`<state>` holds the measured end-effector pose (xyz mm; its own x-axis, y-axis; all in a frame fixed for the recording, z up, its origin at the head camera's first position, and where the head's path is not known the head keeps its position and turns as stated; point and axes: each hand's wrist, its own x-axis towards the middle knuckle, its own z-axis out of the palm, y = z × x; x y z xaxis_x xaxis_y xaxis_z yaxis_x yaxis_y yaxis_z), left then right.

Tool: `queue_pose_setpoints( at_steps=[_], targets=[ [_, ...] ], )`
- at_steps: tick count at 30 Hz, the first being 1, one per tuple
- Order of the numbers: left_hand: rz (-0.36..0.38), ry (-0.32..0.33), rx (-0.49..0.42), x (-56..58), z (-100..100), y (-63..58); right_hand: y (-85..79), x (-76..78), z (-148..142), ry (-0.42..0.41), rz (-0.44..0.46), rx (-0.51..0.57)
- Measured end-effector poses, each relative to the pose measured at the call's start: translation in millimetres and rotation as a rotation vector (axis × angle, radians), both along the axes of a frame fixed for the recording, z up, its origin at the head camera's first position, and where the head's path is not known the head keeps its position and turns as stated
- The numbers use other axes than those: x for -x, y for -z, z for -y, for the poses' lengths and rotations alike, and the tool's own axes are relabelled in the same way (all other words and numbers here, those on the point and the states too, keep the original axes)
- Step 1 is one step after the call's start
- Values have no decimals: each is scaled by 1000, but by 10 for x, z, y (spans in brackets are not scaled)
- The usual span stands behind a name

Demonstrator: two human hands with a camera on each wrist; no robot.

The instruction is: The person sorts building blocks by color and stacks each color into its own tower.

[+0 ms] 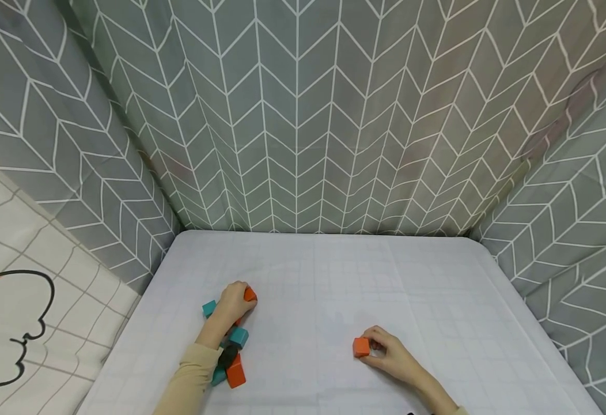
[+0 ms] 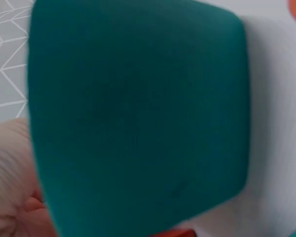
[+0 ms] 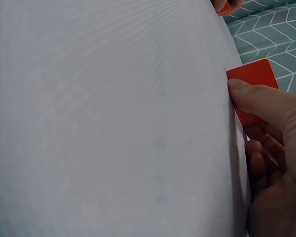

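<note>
My right hand (image 1: 390,356) pinches an orange cube (image 1: 361,347) between thumb and fingers, low over the white table right of its middle. The same cube (image 3: 254,94) shows in the right wrist view, the thumb lying across its side. At the left, my left hand (image 1: 234,298) holds another orange cube (image 1: 250,294) by its fingertips, reaching over a loose group of blocks. A teal block (image 2: 138,113) fills most of the left wrist view and hides the fingers; part of the left hand (image 2: 12,177) shows at its edge.
Around the left forearm lie a teal block (image 1: 209,308), another teal block (image 1: 239,336) and an orange block (image 1: 236,372), with more partly hidden under the wrist. The white-covered table (image 1: 313,271) ends at a patterned curtain (image 1: 303,144) behind and on both sides.
</note>
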<state>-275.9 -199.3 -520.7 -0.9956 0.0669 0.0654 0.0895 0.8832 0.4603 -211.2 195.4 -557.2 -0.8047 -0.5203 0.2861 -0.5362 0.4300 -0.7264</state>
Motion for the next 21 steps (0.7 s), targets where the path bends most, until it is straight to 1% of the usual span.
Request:
queue_pose_setpoints(
  at_steps=[3, 9, 14, 17, 21],
  targets=[
    [8, -1, -10, -12, -5, -20, -4, 2, -2, -8, -12, 7],
    [-3, 15, -3, -26, -6, -51, -1, 2, -11, -23, -17, 16],
    [0, 14, 13, -17, -8, -17, -2, -14, -5, -23, -12, 26],
    [8, 14, 22, -3, -4, 10, -103, -59, 36, -22, -6, 36],
    [17, 26, 24, 8, 6, 22, -96, -42, 37, -24, -1, 36]
  ],
)
